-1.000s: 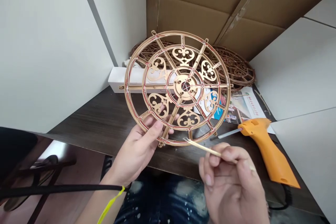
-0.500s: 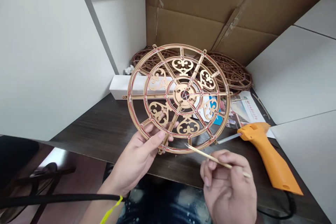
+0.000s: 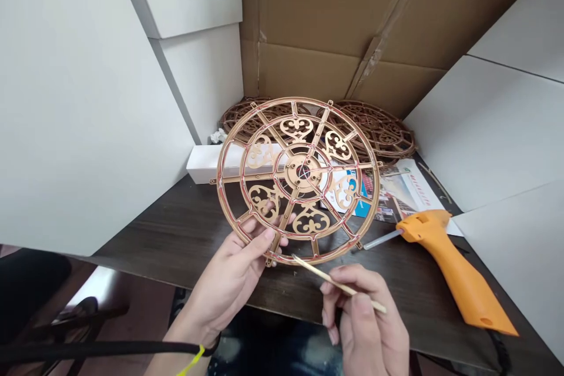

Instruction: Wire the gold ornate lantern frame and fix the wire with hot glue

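My left hand (image 3: 240,264) grips the lower left rim of a round gold openwork frame (image 3: 304,197), thumb in front and fingers behind. The frame is tilted above the table, with spokes, rings and heart-shaped scrollwork; red and white wires run along its channels. In my right hand (image 3: 365,311) a thin wooden stick (image 3: 339,285) is pinched between thumb and fingers. The stick's tip meets or nearly meets the frame's bottom rim, just right of my left hand; contact is hard to make out.
An orange glue gun (image 3: 458,270) with a clear glue stick lies at right. Behind are stacks of similar round frames (image 3: 374,129), a long white box (image 3: 205,164) and printed papers (image 3: 405,188). White panels (image 3: 88,100) and cardboard (image 3: 308,12) enclose the dark table (image 3: 150,229).
The stick and my right hand have moved left along the bottom rim, closer to my left hand. The view has shifted, and the frame appears slightly lower and tilted further back.
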A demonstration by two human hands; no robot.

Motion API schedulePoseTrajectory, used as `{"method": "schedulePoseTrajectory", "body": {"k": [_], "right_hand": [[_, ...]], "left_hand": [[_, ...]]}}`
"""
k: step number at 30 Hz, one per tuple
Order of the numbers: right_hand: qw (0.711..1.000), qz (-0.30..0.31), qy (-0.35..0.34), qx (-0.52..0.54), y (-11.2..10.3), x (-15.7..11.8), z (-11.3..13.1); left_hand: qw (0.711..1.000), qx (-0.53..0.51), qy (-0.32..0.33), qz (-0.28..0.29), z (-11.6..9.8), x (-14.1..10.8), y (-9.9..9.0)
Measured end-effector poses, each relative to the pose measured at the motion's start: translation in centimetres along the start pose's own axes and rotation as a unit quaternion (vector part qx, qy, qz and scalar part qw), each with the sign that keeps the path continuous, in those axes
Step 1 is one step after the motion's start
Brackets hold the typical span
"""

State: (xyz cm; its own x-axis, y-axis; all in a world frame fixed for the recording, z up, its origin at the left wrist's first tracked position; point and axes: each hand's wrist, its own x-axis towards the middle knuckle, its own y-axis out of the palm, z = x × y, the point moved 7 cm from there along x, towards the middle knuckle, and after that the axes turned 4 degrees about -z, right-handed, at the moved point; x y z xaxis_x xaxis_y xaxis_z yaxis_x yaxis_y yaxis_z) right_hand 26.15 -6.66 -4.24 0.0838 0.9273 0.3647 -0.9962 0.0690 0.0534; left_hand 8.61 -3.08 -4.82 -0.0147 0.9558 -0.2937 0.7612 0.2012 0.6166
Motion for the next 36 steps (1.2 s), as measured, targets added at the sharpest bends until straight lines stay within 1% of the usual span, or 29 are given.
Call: {"method": "schedulePoseTrajectory", "body": {"k": [3,5,8,10,12,14,18,21,28,32,36], "right_hand": [[0.998,0.019,-0.052,-0.034,0.3,-0.1,0.7],[0.992,0.034,-0.089,-0.085,0.6,-0.1,1.3],[0.968,0.056,-0.155,-0.188,1.3,-0.1,2.4],[0.955,0.068,-0.181,-0.225,1.7,-0.1,2.8],[0.948,0.074,-0.196,-0.24,1.9,-0.1,3.0],[0.949,0.073,-0.195,-0.238,1.9,-0.3,2.8],[0.963,0.065,-0.154,-0.21,1.4,-0.7,2.0],[0.966,0.073,-0.135,-0.21,1.2,-1.0,1.5],[0.959,0.084,-0.142,-0.23,1.4,-1.0,1.6],[0.961,0.08,-0.145,-0.22,1.5,-0.7,1.8],[0.953,0.066,-0.174,-0.238,1.7,-0.3,2.4]], "left_hand": [[1.0,0.002,-0.005,0.007,0.1,0.1,0.1],[1.0,0.001,-0.006,0.012,0.1,0.1,0.3],[1.0,-0.002,-0.005,0.012,0.0,0.0,0.3],[1.0,-0.004,-0.005,0.008,0.0,0.0,0.2],[1.0,-0.006,-0.004,0.004,0.0,0.0,0.1],[1.0,-0.009,-0.003,-0.001,0.0,0.0,0.0],[1.0,-0.012,-0.004,-0.006,0.2,0.0,0.0],[1.0,-0.013,-0.009,-0.002,0.4,-0.1,0.0],[1.0,-0.016,-0.009,0.009,0.3,-0.4,0.1],[1.0,-0.017,-0.009,0.008,0.3,-0.3,-0.1],[1.0,-0.022,-0.016,-0.003,0.5,-0.2,-0.4]]}}
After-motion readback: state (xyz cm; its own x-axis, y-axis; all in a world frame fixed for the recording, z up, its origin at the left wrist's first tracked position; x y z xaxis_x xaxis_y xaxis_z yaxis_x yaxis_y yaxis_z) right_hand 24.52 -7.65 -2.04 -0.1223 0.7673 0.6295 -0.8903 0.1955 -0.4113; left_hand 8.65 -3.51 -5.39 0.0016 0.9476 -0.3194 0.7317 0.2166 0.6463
